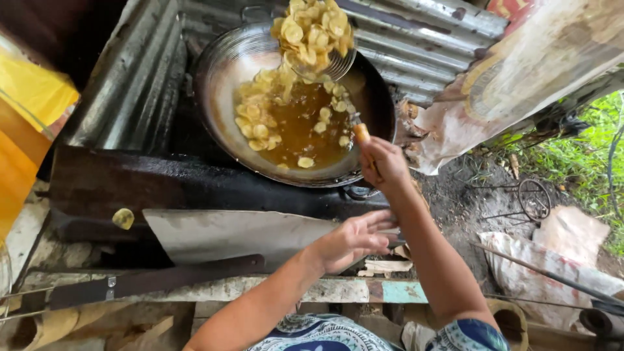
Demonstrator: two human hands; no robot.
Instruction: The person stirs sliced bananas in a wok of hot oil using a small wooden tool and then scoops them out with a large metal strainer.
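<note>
Hands: right [383, 162] grips skimmer [325, 62] | left [354, 237] open, empty | chips [312, 29] golden, heaped

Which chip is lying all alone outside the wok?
The single yellow chip on the dark ledge at lower left, beside the metal sheet. All the others float in the wok or sit heaped on the skimmer.
</note>
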